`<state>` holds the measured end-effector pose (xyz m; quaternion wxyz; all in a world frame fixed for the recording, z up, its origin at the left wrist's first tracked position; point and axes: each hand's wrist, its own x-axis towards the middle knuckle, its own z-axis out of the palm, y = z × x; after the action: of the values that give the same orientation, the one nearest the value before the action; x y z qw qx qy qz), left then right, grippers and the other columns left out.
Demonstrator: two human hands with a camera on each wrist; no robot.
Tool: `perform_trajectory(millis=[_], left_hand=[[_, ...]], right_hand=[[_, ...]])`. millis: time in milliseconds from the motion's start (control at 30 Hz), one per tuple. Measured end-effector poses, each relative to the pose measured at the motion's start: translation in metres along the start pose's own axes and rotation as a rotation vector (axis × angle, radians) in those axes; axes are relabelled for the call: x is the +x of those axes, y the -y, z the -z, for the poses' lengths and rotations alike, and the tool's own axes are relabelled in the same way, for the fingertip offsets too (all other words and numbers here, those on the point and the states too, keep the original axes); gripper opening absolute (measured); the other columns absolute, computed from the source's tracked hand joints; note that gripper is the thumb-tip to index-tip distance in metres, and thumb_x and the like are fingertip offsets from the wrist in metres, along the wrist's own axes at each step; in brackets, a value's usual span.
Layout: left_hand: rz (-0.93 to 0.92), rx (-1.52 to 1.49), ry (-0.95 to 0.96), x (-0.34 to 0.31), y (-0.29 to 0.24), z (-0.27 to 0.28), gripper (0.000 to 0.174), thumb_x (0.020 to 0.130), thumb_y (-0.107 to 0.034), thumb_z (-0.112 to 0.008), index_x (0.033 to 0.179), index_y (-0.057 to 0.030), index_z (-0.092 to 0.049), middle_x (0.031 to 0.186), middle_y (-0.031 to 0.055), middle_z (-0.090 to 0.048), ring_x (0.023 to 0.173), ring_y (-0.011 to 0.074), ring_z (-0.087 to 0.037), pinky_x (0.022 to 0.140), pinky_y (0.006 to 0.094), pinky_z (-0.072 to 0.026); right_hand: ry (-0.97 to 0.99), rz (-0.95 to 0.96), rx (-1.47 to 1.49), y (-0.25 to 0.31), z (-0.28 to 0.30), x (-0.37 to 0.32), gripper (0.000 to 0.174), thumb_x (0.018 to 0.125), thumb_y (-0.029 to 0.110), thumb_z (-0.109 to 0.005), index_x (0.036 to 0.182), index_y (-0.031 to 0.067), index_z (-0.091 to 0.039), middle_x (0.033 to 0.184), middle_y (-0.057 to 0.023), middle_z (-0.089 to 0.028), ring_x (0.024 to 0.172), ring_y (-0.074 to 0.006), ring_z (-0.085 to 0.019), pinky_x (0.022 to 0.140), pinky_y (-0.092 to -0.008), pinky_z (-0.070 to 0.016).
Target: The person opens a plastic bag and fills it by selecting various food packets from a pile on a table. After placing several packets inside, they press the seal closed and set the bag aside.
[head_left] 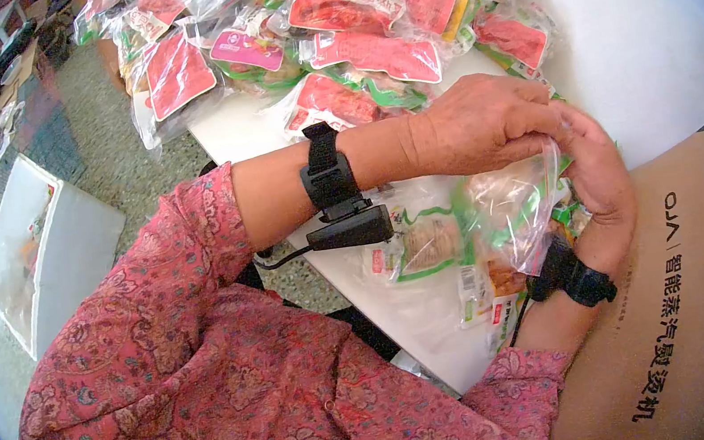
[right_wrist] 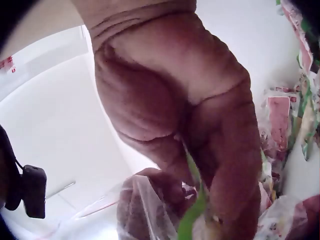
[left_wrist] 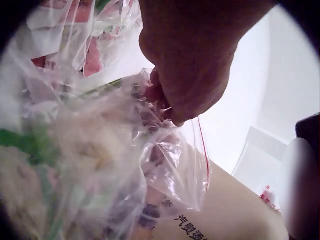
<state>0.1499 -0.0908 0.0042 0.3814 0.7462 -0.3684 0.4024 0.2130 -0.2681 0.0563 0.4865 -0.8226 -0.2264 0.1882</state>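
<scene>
A clear zip bag (head_left: 508,207) bulges with green-edged food packets near the table's front edge. My left hand (head_left: 491,124) reaches across from the left and pinches the bag's upper edge, where the plastic bunches under its fingertips in the left wrist view. A red zip line (left_wrist: 204,155) runs along the bag's mouth. Meeting it from the right, my right hand (head_left: 602,171) curls over the same end. In the right wrist view it grips a green-edged packet (right_wrist: 192,215) between thumb and fingers; most of that packet is hidden.
Several red-labelled food packets (head_left: 366,60) lie heaped at the back of the white table (head_left: 363,295). More packets (head_left: 475,293) lie under the forearms. A cardboard box (head_left: 685,281) with printed lettering stands at the right. A white foam box (head_left: 72,246) is on the floor at left.
</scene>
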Motion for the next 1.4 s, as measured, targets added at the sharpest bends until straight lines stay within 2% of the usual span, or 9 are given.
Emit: perform_trajectory(millis=[233, 333, 500, 567, 633, 967, 1067, 1233, 1400], left_hand=[[-0.027, -0.024, -0.073, 0.0, 0.007, -0.009, 0.014, 0.074, -0.021, -0.057, 0.086, -0.0134, -0.056, 0.076, 0.0067, -0.051, 0.074, 0.0277, -0.054, 0.061, 0.0371, -0.0433], [-0.05, 0.022, -0.182, -0.001, 0.01, -0.008, 0.016, 0.076, -0.025, -0.055, 0.085, -0.0118, -0.056, 0.076, 0.0077, -0.051, 0.075, 0.0283, -0.053, 0.062, 0.0385, -0.0427], [-0.003, 0.097, -0.148, 0.001, 0.007, -0.004, 0.023, 0.08, -0.03, -0.049, 0.08, -0.0075, -0.055, 0.073, 0.0105, -0.05, 0.074, 0.0309, -0.052, 0.063, 0.0415, -0.0414], [0.036, 0.066, -0.144, 0.001, 0.01, -0.006, 0.023, 0.08, -0.029, -0.049, 0.079, -0.0071, -0.055, 0.073, 0.0107, -0.05, 0.074, 0.0309, -0.052, 0.063, 0.0413, -0.0415], [0.081, 0.044, -0.144, 0.0, 0.012, -0.004, 0.022, 0.08, -0.028, -0.048, 0.079, -0.0067, -0.055, 0.072, 0.0108, -0.051, 0.074, 0.0309, -0.052, 0.063, 0.0412, -0.0415], [0.029, -0.13, -0.085, 0.005, 0.018, -0.001, 0.021, 0.083, -0.022, -0.051, 0.089, -0.0035, -0.058, 0.097, 0.011, -0.056, 0.095, 0.0258, -0.053, 0.082, 0.0348, -0.0413], [0.116, -0.354, -0.112, 0.004, 0.024, -0.004, 0.024, 0.086, -0.025, -0.048, 0.09, -0.0045, -0.059, 0.105, 0.0101, -0.055, 0.104, 0.0229, -0.049, 0.088, 0.0335, -0.0376], [0.115, -0.369, -0.119, 0.007, 0.02, 0.008, 0.026, 0.087, -0.028, -0.047, 0.093, -0.0069, -0.06, 0.114, 0.0106, -0.05, 0.112, 0.0231, -0.043, 0.093, 0.0347, -0.0327], [0.033, -0.214, -0.11, 0.015, 0.009, 0.023, 0.017, 0.08, -0.025, -0.056, 0.083, -0.0084, -0.058, 0.11, 0.0081, -0.05, 0.11, 0.023, -0.042, 0.094, 0.0377, -0.0297]], right_hand=[[0.205, 0.266, -0.324, -0.001, -0.007, -0.003, 0.033, 0.082, 0.017, -0.048, 0.112, 0.0026, -0.05, 0.102, -0.0061, -0.056, 0.091, -0.0132, -0.053, 0.075, -0.0261, -0.0445], [0.06, 0.088, 0.249, 0.002, 0.01, -0.002, 0.039, 0.081, 0.022, -0.05, 0.116, 0.0054, -0.047, 0.1, -0.0072, -0.056, 0.087, -0.015, -0.055, 0.052, -0.0275, -0.0486], [0.189, 0.102, 0.354, -0.009, -0.011, 0.006, 0.036, 0.082, 0.022, -0.051, 0.114, 0.0054, -0.048, 0.105, -0.0079, -0.055, 0.094, -0.0171, -0.053, 0.068, -0.0303, -0.0486], [0.217, 0.259, -0.376, -0.017, -0.016, 0.007, 0.036, 0.082, 0.022, -0.053, 0.113, 0.0042, -0.049, 0.106, -0.0081, -0.054, 0.095, -0.0154, -0.052, 0.074, -0.0277, -0.046], [0.254, 0.229, -0.336, -0.022, -0.01, 0.008, 0.037, 0.081, 0.022, -0.054, 0.113, 0.0033, -0.049, 0.104, -0.0073, -0.054, 0.091, -0.0126, -0.052, 0.074, -0.0248, -0.0447], [-0.117, 0.148, 0.249, 0.0, 0.063, -0.021, 0.039, 0.081, 0.01, -0.048, 0.117, -0.0015, -0.042, 0.1, -0.0107, -0.056, 0.087, -0.016, -0.056, 0.074, -0.0271, -0.0473], [-0.194, 0.237, 0.372, 0.016, 0.031, -0.022, 0.041, 0.081, 0.012, -0.049, 0.119, 0.0003, -0.039, 0.098, -0.0092, -0.057, 0.077, -0.0153, -0.059, 0.053, -0.0236, -0.0483], [-0.141, 0.226, 0.291, 0.019, 0.037, -0.023, 0.041, 0.08, 0.013, -0.05, 0.119, 0.0009, -0.04, 0.098, -0.009, -0.057, 0.073, -0.0154, -0.059, 0.046, -0.0252, -0.0473], [-0.514, 0.409, 0.484, 0.032, 0.036, -0.031, 0.041, 0.08, 0.012, -0.048, 0.118, 0.0004, -0.04, 0.096, -0.0086, -0.058, 0.07, -0.015, -0.059, 0.043, -0.0219, -0.0453]])
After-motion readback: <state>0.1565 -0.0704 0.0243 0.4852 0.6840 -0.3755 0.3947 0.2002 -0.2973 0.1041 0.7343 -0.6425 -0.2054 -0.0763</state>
